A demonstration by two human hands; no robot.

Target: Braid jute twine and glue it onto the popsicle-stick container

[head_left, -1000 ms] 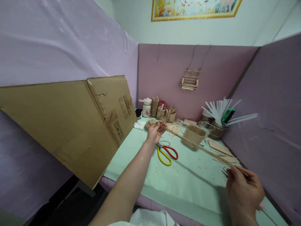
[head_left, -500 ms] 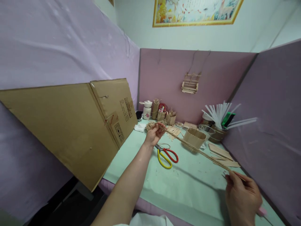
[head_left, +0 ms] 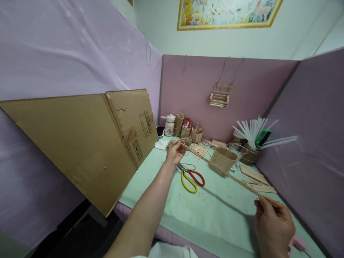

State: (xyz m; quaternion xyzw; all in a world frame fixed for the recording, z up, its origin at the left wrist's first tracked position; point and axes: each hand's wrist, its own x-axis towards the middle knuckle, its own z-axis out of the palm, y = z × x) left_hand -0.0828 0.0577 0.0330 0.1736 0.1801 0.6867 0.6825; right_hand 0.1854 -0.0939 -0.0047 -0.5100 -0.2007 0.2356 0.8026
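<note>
While left hand (head_left: 175, 153) and right hand (head_left: 274, 224) pinch twine (head_left: 228, 174), each grip closed, it slants rightward toward the body.

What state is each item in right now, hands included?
Left hand: pinching twine
Right hand: closed on twine
Tan twine strands: stretched straight between hands
Red-and-yellow-handled metal scissors: lying down, handles spread; blade tips unclear
Brown cardboard sheet: propped up, creased
White lidded bottle: upright, lid on
Pale wooden slatted rack: hanging
Tan ridged container: upright, open-topped
</note>
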